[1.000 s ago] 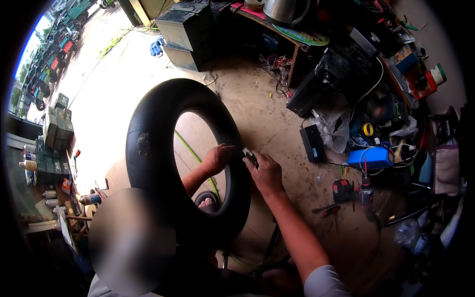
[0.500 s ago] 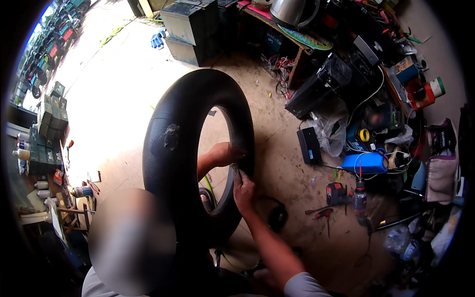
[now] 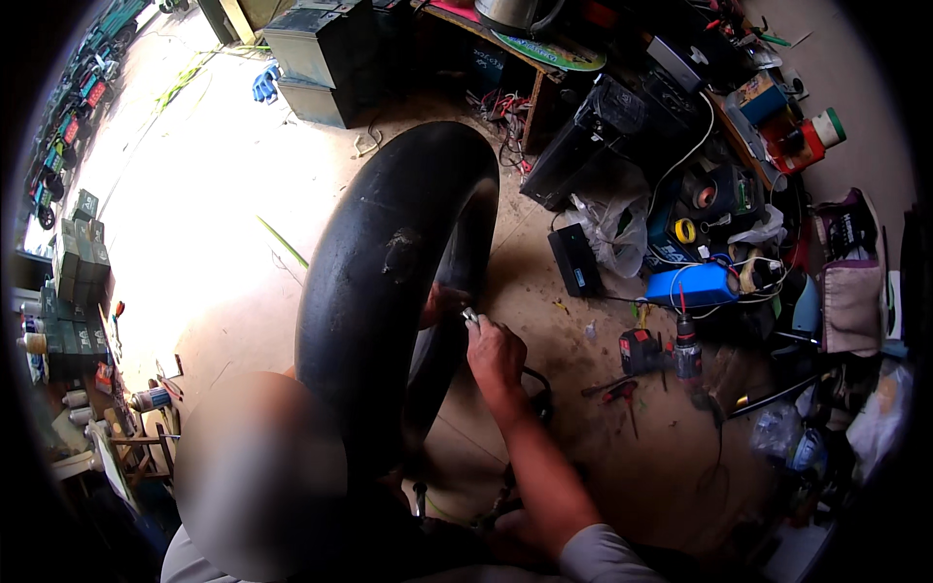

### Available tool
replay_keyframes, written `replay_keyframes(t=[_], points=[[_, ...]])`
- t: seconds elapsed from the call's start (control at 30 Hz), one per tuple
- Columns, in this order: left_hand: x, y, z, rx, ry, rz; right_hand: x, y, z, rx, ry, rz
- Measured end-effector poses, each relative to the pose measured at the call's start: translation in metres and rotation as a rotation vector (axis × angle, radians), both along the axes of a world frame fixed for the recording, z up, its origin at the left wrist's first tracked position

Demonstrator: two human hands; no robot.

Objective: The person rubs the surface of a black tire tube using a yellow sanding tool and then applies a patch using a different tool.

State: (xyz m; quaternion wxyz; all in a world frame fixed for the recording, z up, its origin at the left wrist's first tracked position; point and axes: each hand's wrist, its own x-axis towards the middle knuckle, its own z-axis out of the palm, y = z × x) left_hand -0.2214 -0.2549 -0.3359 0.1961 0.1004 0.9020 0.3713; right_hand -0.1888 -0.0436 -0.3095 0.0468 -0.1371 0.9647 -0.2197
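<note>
A big black inflated inner tube (image 3: 364,282) stands upright in front of me, tilted, with a grey scuffed spot on its side. Through its hole my left hand (image 3: 443,303) reaches to the inner wall at the right; it looks closed, in shadow and partly hidden by the tube, and what it holds is not visible. My right hand (image 3: 497,356) is closed round a small silvery metal fitting (image 3: 470,316), whose end points at the tube's inner side near my left fingers. A dark hose (image 3: 539,389) curves behind my right wrist.
On the floor at the right lie a cordless drill (image 3: 688,350), a red-and-black battery pack (image 3: 639,350), red-handled pliers (image 3: 619,392), a black box-shaped adapter (image 3: 574,260) and a blue pack (image 3: 692,284). Grey batteries (image 3: 316,58) are stacked at the back. Cans and boxes line the left.
The tube has turned and leaned right, so its hole looks narrower and hides more of my left hand. My right hand has moved slightly right, and the metal fitting shows more plainly.
</note>
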Motion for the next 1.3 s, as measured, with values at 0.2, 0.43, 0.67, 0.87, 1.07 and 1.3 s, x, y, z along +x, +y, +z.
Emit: replay_keyframes(t=[0.2, 0.43, 0.67, 0.87, 1.07, 1.3], points=[[0.002, 0.002, -0.01, -0.128, -0.025, 0.026, -0.022, 0.019, -0.007, 0.063, -0.04, 0.127], [0.006, 0.009, -0.034, -0.08, 0.039, 0.008, -0.036, 0.014, -0.026, 0.122, -0.042, 0.214], [-0.004, 0.015, -0.044, -0.03, 0.12, -0.025, -0.035, 0.027, -0.105, 0.132, 0.189, 0.277], [0.001, 0.004, -0.069, 0.043, 0.159, -0.01, -0.052, 0.006, -0.02, 0.204, -0.271, 0.19], [0.003, -0.008, -0.058, 0.019, 0.196, -0.004, -0.049, 0.001, -0.025, 0.095, -0.285, 0.129], [-0.007, -0.003, -0.064, -0.081, 0.174, -0.064, -0.045, 0.001, -0.042, 0.148, -0.183, 0.208]])
